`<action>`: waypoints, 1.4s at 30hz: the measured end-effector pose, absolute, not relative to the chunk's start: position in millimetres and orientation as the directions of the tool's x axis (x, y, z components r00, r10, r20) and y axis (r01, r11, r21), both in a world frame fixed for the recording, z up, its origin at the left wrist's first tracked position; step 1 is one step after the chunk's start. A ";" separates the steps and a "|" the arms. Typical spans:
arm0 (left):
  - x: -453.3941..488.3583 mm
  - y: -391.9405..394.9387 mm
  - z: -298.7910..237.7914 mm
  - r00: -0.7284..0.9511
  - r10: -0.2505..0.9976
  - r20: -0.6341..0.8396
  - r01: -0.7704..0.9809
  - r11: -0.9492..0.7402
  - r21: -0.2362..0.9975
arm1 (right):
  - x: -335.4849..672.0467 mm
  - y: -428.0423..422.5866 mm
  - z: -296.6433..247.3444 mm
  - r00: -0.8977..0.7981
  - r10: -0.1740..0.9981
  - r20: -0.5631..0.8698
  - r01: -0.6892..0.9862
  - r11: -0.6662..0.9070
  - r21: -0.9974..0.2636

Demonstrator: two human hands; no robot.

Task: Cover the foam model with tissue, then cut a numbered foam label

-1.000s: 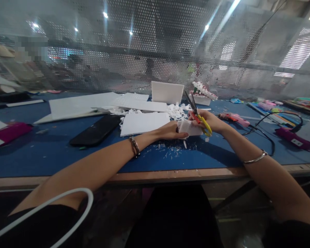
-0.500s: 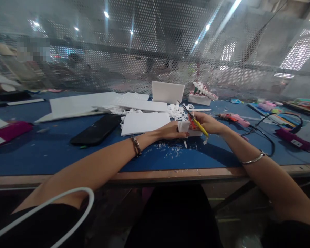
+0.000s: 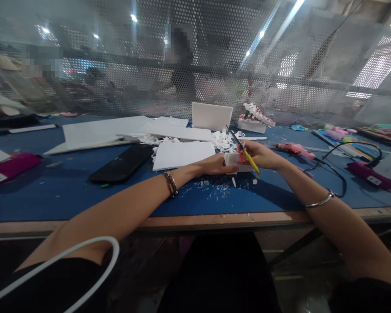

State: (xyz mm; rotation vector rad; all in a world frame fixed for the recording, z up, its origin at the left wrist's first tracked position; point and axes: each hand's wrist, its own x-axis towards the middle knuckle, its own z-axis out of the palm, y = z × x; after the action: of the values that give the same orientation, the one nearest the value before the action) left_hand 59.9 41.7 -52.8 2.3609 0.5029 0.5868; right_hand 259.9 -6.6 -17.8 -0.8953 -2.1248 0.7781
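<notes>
My left hand [image 3: 217, 165] grips a small white foam piece [image 3: 235, 161] just above the blue table [image 3: 68, 191]. My right hand [image 3: 262, 155] is closed on scissors [image 3: 243, 150] with red and yellow handles. Their blades point up and to the left, over the foam piece. White foam crumbs [image 3: 215, 189] lie on the table below both hands. Each wrist wears a bracelet.
White foam sheets [image 3: 182, 154] and a heap of scraps [image 3: 223, 140] lie behind my hands. A black flat object [image 3: 122, 163] is to the left, a pink glue gun [image 3: 295, 150] with a black cable to the right. A perforated screen [image 3: 117, 78] closes the table's far side.
The scissors tipped from near upright down to the left onto the foam piece. My right hand shifted slightly left and the blades came together.
</notes>
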 end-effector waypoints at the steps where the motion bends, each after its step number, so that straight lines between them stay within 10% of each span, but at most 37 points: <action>1: 59.7 41.5 -51.4 0.829 0.493 0.265 0.217 -0.718 0.661 | 258.9 -6.2 -18.3 -0.518 0.771 0.369 0.351 0.586 -0.730; 10: 56.9 35.1 -35.2 0.803 0.576 0.151 0.356 -0.667 0.655 | 262.7 -6.5 -13.3 -0.369 0.853 0.370 0.285 0.482 -0.829; 27: 50.0 48.4 -21.8 0.631 0.707 0.320 0.044 -0.444 0.895 | 280.7 1.2 -2.0 -0.008 0.838 0.545 0.280 0.525 -0.803; 34: 42.1 57.9 -10.4 0.364 0.832 0.419 -0.379 -0.279 0.882 | 278.1 9.7 -18.9 -0.160 0.896 0.414 0.403 0.442 -0.802; 42: 40.6 59.5 -6.3 0.255 0.877 0.407 -0.484 -0.248 0.839 | 264.3 -2.1 -18.3 -0.364 0.871 0.330 0.684 0.490 -0.540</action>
State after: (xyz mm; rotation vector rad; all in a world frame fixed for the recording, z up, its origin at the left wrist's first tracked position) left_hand 40.6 59.5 -6.3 1.2464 0.4296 1.3577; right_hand 264.3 -2.1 -18.3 -1.2755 -2.1559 0.4188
